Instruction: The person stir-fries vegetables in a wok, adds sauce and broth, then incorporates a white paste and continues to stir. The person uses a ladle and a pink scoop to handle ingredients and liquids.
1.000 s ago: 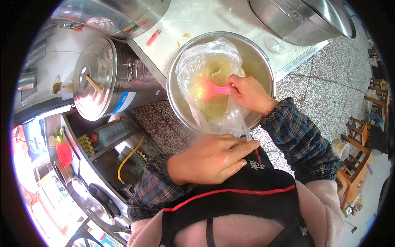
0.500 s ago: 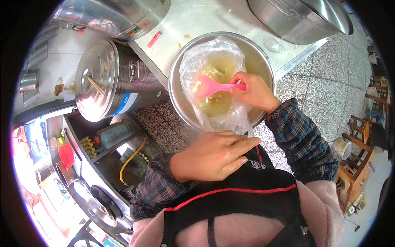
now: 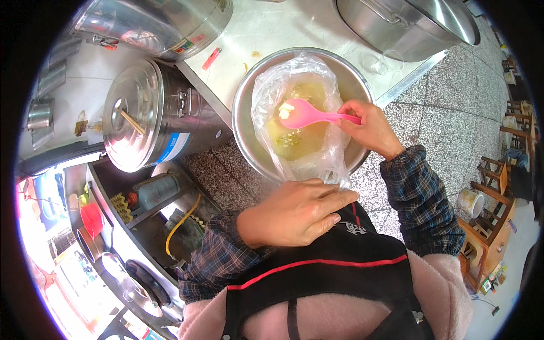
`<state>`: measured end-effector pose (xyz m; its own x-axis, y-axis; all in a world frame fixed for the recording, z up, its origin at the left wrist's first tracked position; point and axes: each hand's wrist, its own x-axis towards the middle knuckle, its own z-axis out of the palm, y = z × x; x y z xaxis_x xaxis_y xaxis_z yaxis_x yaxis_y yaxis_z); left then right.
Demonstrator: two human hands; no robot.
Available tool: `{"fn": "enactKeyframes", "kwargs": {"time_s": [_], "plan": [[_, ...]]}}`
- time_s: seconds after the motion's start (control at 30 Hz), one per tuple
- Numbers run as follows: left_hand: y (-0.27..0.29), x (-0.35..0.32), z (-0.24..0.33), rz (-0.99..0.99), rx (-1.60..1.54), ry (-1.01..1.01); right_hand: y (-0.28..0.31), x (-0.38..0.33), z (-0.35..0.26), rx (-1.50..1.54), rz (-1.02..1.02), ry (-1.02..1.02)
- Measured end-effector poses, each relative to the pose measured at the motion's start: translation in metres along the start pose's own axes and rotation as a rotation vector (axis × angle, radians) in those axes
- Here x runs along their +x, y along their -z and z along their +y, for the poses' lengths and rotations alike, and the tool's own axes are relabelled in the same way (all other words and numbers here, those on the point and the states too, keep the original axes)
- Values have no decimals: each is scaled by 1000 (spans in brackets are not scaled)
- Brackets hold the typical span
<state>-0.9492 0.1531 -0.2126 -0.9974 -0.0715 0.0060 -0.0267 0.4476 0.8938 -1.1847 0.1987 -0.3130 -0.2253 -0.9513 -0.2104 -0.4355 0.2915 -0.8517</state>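
Note:
My right hand point(image 3: 371, 128) holds a pink plastic spoon point(image 3: 309, 115) by its handle, with a pale lump of food in its bowl, lifted over yellowish soup. The soup sits in a clear plastic bag point(image 3: 300, 122) that lines a round steel bowl point(image 3: 246, 107). My left hand point(image 3: 297, 212) grips the near edge of the bag at the bowl's front rim, against my dark apron. Both forearms wear checked sleeves.
A tall steel pot with a lid point(image 3: 144, 116) stands left of the bowl. Two more large steel pots point(image 3: 164, 22) point(image 3: 408, 22) sit on the steel counter point(image 3: 272, 28), with a red lighter point(image 3: 211, 58). A yellow hose point(image 3: 178, 226) and shelves lie lower left; wooden stools point(image 3: 493, 187) at right.
My right hand has lifted the pink spoon out of the soup and swung its bowl leftward, now carrying a lump of food. My left hand has stayed on the bag's edge.

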Motion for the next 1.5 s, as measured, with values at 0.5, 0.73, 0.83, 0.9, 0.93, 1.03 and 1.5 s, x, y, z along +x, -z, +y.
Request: {"fn": "enactKeyframes", "kwargs": {"time_s": [0.5,0.73,0.83,0.9,0.93,1.03,1.5], "plan": [[6,-1,2,-8,20,40,21,-11,-7,226,-211,-148],[8,-3,3,4,24,82,35,-17,-22,-1,-106,-102],[6,-3,4,29,22,87,34,-13,-25,-115,-72,-19],[6,-5,6,31,26,117,29,-8,-24,-188,-65,60],[6,-6,6,43,38,114,26,-3,-23,-213,-61,103],[4,-8,9,75,71,127,11,10,-22,-278,-43,191],[6,-10,19,89,104,235,-46,25,-42,-503,-127,279]]}}
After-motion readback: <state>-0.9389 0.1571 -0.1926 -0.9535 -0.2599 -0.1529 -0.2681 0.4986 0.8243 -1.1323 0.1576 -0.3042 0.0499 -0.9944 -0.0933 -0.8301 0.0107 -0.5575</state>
